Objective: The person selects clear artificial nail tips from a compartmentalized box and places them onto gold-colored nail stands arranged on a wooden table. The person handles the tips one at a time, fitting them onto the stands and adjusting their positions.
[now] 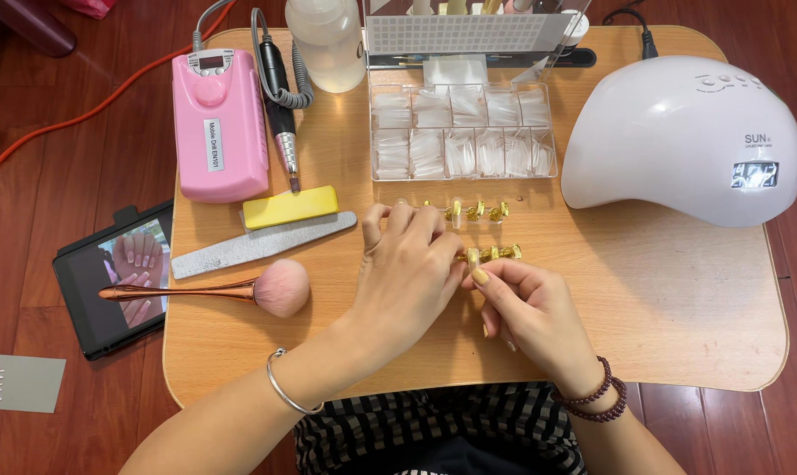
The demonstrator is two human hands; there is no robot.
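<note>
My left hand (407, 268) lies palm down on the small wooden table (662, 299), fingers spread over a row of gold nail-tip holders (477, 211). My right hand (530, 308) pinches a clear nail tip (473, 258) at the end of a second gold holder strip (499, 253). A silver bangle circles my left wrist, and dark red bead bracelets circle my right. What lies under my left palm is hidden.
A clear compartment box of nail tips (462, 132) sits behind the holders. A white dome nail lamp (684, 136) stands at right. A pink drill unit (218, 123) with handpiece, yellow buffer (290, 207), grey file (262, 244), pink brush (280, 288) and tablet (117, 277) lie left.
</note>
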